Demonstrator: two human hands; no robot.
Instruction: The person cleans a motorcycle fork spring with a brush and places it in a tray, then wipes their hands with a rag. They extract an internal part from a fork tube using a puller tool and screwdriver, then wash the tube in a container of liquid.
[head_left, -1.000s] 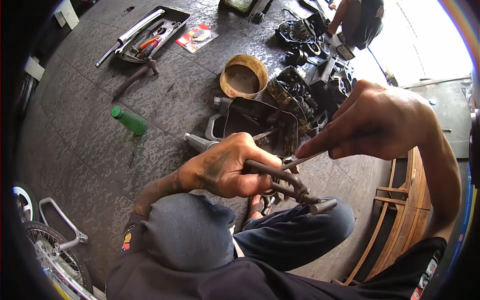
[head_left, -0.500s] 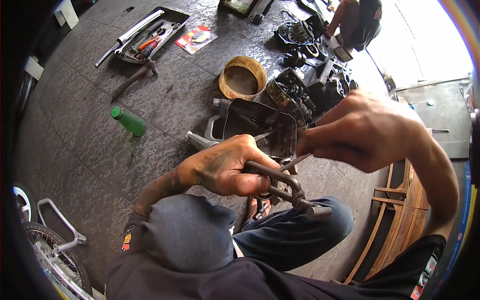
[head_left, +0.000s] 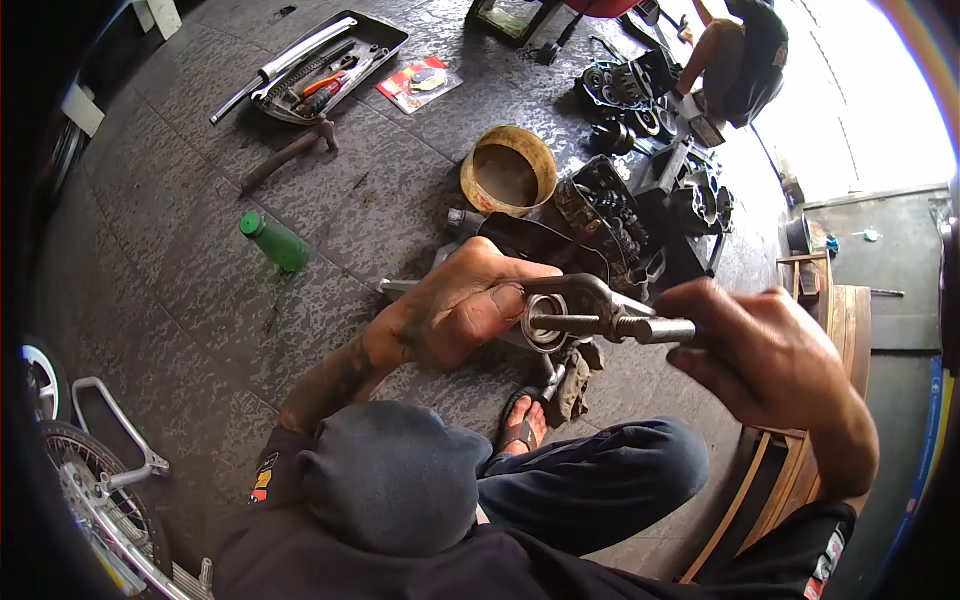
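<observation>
My left hand (head_left: 465, 305) is closed around a C-shaped metal clamp (head_left: 585, 290), raised above my legs. A round metal ring part (head_left: 545, 322) sits within the clamp, beside my left thumb, with the clamp's threaded screw across it. To the right of the clamp's thick end, my right hand (head_left: 770, 350) has its fingers curled around a thin metal tool (head_left: 630, 305), whose shaft reaches toward the clamp. Most of that tool is hidden by the fingers and the clamp.
A green bottle (head_left: 275, 243), a hammer (head_left: 290, 157), a tool tray (head_left: 330, 70) and a yellowish round container (head_left: 508, 170) are on the floor. Greasy engine parts (head_left: 605, 210) lie ahead. Another person (head_left: 740, 60) crouches at upper right; a wooden bench (head_left: 850, 330) stands right.
The clamp has risen in view and turned, so the ring part now shows. My right hand has moved down and right. The view has shifted slightly, revealing a foot and a rag below.
</observation>
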